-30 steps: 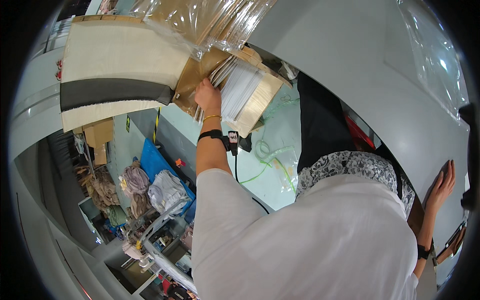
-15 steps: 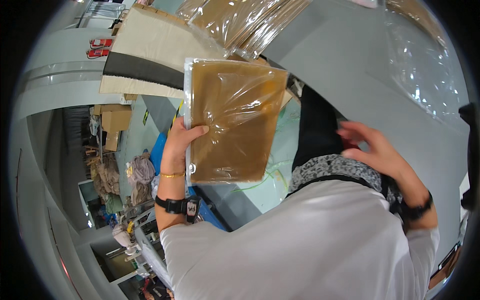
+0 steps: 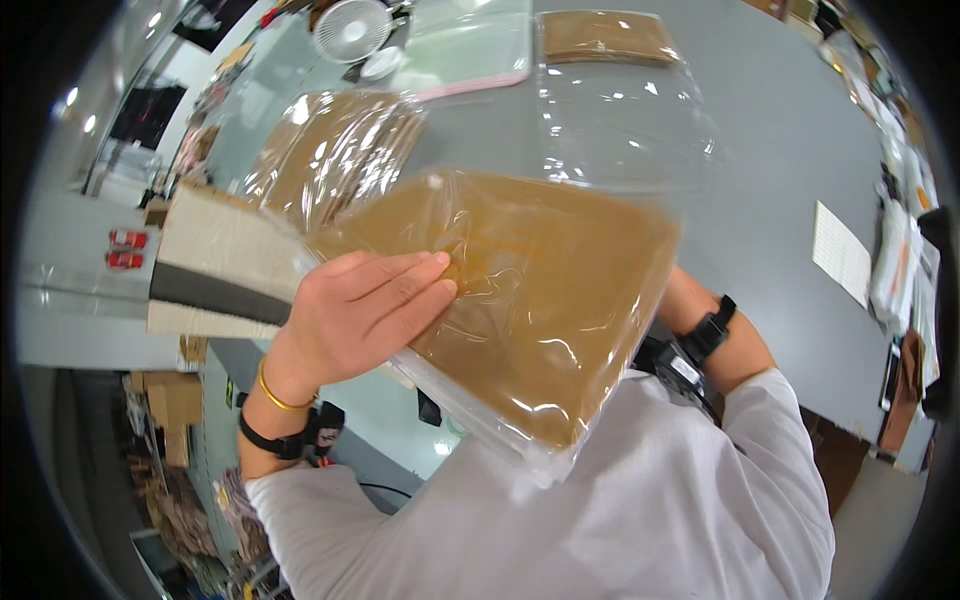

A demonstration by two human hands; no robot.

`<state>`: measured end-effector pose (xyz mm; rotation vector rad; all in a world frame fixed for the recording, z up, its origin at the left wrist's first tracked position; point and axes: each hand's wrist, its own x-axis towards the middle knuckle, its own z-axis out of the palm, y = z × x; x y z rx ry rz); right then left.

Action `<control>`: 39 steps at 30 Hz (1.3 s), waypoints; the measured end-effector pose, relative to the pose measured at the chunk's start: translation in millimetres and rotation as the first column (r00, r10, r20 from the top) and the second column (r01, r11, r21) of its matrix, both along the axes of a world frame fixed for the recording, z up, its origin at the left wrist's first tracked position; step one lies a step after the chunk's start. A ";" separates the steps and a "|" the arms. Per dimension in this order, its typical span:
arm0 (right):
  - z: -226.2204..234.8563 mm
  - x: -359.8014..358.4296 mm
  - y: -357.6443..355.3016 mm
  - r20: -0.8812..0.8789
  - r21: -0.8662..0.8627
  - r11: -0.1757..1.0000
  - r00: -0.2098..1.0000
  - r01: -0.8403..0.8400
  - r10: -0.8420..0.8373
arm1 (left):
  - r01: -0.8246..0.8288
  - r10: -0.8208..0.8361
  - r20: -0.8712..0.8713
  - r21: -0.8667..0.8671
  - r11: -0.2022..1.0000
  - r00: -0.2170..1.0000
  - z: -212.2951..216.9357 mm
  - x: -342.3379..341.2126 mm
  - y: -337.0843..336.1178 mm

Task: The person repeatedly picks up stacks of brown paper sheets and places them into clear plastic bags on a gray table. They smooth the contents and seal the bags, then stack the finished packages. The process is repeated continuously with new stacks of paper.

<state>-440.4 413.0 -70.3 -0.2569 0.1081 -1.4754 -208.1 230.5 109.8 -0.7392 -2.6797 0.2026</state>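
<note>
A clear plastic bag of brown sheets (image 3: 560, 290) is held up in front of my chest, tilted, its long pale edge toward me. My left hand (image 3: 350, 310) grips the bag at its left side, the fingers pressed together over the upper face. The left thumb is out of sight. My right forearm reaches behind the bag's right side, so the bag hides the right hand and its fingers. Wrinkles and glare run across the plastic near my left fingertips.
On the grey table (image 3: 760, 150), a stack of similar bagged brown sheets (image 3: 340, 150) lies at the far left. Another brown stack (image 3: 605, 38) with clear film (image 3: 625, 125) sits at the back. A white fan (image 3: 352, 30) and a lined paper sheet (image 3: 840, 252) are farther out.
The bag has turned and moved right, closer to my body. My left hand now has its fingers on top instead of its thumb. My right hand has gone behind the bag. The view has shifted.
</note>
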 end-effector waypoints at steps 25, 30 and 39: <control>33.1 36.7 194.0 -0.806 0.247 0.302 0.368 0.921 -0.463 | -0.333 0.340 -0.040 0.127 0.934 0.939 -214.6 -283.2 3.5; 26.1 20.0 162.0 -0.760 0.253 0.319 0.392 0.913 -0.519 | -0.228 0.102 0.208 0.779 0.584 0.973 -217.2 -307.2 -13.0; -43.4 -12.3 129.4 -0.714 0.378 0.127 0.376 0.917 -0.591 | -0.225 0.267 -0.122 0.277 0.934 0.956 -212.4 -267.3 -5.6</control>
